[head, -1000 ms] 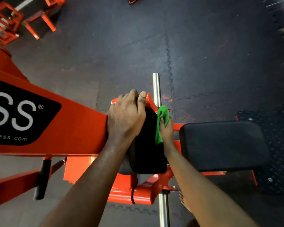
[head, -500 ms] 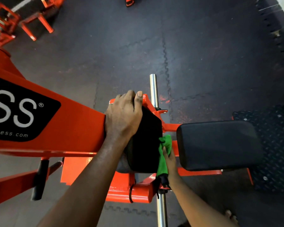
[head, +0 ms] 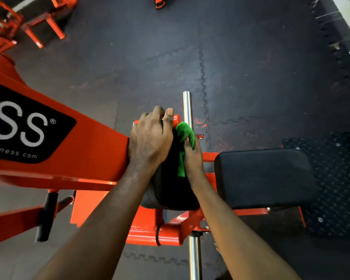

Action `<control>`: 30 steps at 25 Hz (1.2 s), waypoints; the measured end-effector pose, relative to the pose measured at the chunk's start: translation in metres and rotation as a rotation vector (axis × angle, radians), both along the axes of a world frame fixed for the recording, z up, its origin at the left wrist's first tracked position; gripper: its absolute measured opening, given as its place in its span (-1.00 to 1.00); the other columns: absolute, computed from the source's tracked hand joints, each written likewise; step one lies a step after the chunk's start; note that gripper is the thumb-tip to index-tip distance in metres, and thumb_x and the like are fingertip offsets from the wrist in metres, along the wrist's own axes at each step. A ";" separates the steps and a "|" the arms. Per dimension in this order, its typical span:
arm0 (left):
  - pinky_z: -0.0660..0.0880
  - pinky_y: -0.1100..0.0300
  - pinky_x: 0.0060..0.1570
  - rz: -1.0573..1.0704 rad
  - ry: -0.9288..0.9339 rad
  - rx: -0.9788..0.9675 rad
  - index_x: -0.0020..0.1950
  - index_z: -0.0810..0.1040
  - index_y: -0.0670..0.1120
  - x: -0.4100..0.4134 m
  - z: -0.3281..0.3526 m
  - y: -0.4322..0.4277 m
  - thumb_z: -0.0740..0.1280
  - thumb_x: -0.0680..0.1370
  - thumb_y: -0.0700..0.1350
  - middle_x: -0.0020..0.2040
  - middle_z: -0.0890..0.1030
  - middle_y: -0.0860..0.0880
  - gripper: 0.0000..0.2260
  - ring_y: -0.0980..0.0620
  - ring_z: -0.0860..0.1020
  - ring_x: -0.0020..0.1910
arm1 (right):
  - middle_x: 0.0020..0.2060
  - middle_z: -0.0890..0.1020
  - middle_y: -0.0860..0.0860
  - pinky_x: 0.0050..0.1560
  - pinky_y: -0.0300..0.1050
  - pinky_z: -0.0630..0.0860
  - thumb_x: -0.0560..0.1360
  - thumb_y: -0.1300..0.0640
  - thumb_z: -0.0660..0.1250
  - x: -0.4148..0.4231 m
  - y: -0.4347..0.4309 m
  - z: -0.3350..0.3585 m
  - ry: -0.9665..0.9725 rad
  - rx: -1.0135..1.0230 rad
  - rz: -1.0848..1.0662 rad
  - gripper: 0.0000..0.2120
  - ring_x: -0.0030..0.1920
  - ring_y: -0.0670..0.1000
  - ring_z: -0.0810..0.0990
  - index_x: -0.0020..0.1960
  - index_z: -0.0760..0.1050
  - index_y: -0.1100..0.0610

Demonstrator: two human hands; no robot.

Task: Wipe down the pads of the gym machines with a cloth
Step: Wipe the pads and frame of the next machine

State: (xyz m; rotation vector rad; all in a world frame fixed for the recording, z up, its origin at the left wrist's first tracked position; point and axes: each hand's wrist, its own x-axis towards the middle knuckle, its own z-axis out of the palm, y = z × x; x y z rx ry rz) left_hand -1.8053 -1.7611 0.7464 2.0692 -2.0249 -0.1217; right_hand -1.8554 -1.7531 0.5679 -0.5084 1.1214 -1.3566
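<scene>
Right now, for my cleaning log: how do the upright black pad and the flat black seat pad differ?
The upright black pad stands on edge; the flat black seat pad lies level. Left hand and green cloth touch the upright pad; nothing touches the seat pad. Both are black.

- The light was dim and even, and the rubber floor [head: 251, 77] stayed dark and grainy.
- A soft sheen from above lay on the seat pad [head: 265, 176]. A bright streak of glare ran down the chrome bar [head: 187, 106].
- The upright pad [head: 170, 190] showed as almost featureless black, and the green cloth [head: 185, 132] stood vivid against it.
- Wide-angle distortion bent the orange frame [head: 93, 158] and softened the corners. The top right corner was washed out pale.
</scene>
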 end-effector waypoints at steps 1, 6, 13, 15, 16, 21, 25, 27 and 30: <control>0.29 0.04 -0.09 -0.004 0.024 -0.002 -0.04 0.39 0.00 0.000 0.001 0.001 -0.05 0.67 0.20 -0.19 0.40 0.05 -0.63 -0.15 0.49 -0.01 | 0.22 0.63 0.06 0.39 0.06 0.44 0.58 -0.02 0.26 0.002 0.019 0.010 -0.021 -0.047 -0.010 -0.70 0.29 0.10 0.57 0.27 0.53 0.01; 0.41 -0.08 0.17 -0.004 0.195 -0.034 0.21 0.45 -0.01 0.001 0.001 0.004 -0.11 0.63 0.24 0.03 0.54 -0.04 -0.52 -0.12 0.50 0.15 | 0.22 0.60 0.02 0.35 -0.12 0.42 0.64 0.09 0.25 -0.001 0.034 0.040 0.018 -0.094 0.022 -0.81 0.28 0.05 0.55 0.24 0.49 -0.05; -0.10 -0.08 0.58 -0.019 0.153 -0.079 0.64 0.09 0.02 0.006 -0.010 -0.005 -0.12 0.62 0.20 0.63 0.14 -0.04 -0.40 0.03 0.02 0.62 | 0.07 0.69 0.08 0.21 0.05 0.52 0.43 -0.01 0.33 -0.013 -0.103 0.052 0.107 -0.175 0.613 -0.65 0.05 0.01 0.61 0.07 0.71 0.16; -0.08 -0.10 0.58 -0.013 0.132 -0.058 0.64 0.11 0.02 0.005 -0.010 -0.005 -0.14 0.62 0.22 0.61 0.19 -0.05 -0.39 0.01 0.06 0.61 | 0.03 0.66 0.13 0.07 0.04 0.49 0.46 0.03 0.29 -0.016 -0.106 0.029 0.187 -0.140 0.561 -0.57 -0.06 -0.07 0.49 0.01 0.64 0.42; -0.02 -0.11 0.57 -0.009 0.136 -0.047 0.61 0.20 0.01 0.005 -0.010 -0.005 -0.14 0.61 0.23 0.57 0.28 -0.06 -0.39 -0.01 0.15 0.58 | -0.05 0.64 0.11 0.03 -0.01 0.45 0.51 0.11 0.30 -0.019 -0.104 0.016 0.199 -0.109 0.545 -0.67 -0.11 -0.10 0.47 -0.12 0.66 0.39; 0.40 -0.08 0.09 -0.016 0.147 -0.040 -0.06 0.37 0.00 0.000 -0.003 -0.004 -0.10 0.65 0.20 -0.08 0.45 0.04 -0.62 -0.07 0.43 0.03 | -0.37 0.49 0.00 -0.22 -0.07 0.31 0.39 -0.06 0.36 -0.026 -0.101 0.015 0.259 -0.010 0.564 -0.74 -0.32 -0.08 0.39 -0.40 0.54 0.04; 0.39 -0.01 0.04 -0.038 0.128 -0.061 -0.09 0.31 0.04 0.001 -0.003 -0.005 -0.07 0.66 0.16 -0.08 0.42 0.08 -0.70 -0.06 0.43 0.02 | -0.20 0.70 -0.11 0.02 -0.08 0.52 0.43 -0.13 0.34 -0.016 -0.092 0.024 0.223 -0.190 0.475 -0.83 -0.11 -0.12 0.58 -0.17 0.69 -0.14; 0.40 -0.02 0.05 -0.042 0.128 -0.059 -0.08 0.31 0.05 0.001 -0.004 -0.005 -0.07 0.66 0.15 -0.07 0.44 0.06 -0.71 -0.06 0.43 0.03 | -0.21 0.65 -0.10 -0.05 -0.12 0.48 0.42 -0.14 0.33 -0.016 -0.083 0.012 0.177 -0.188 0.391 -0.81 -0.14 -0.11 0.54 -0.16 0.66 -0.08; 0.39 -0.04 0.02 -0.031 0.108 -0.049 -0.10 0.33 -0.01 0.002 -0.004 -0.006 -0.08 0.66 0.17 -0.09 0.45 0.02 -0.65 -0.06 0.42 0.00 | -0.10 0.65 0.01 -0.05 -0.20 0.47 0.43 -0.10 0.32 -0.025 -0.066 -0.036 0.258 -0.080 0.313 -0.57 -0.08 -0.09 0.56 0.12 0.67 0.18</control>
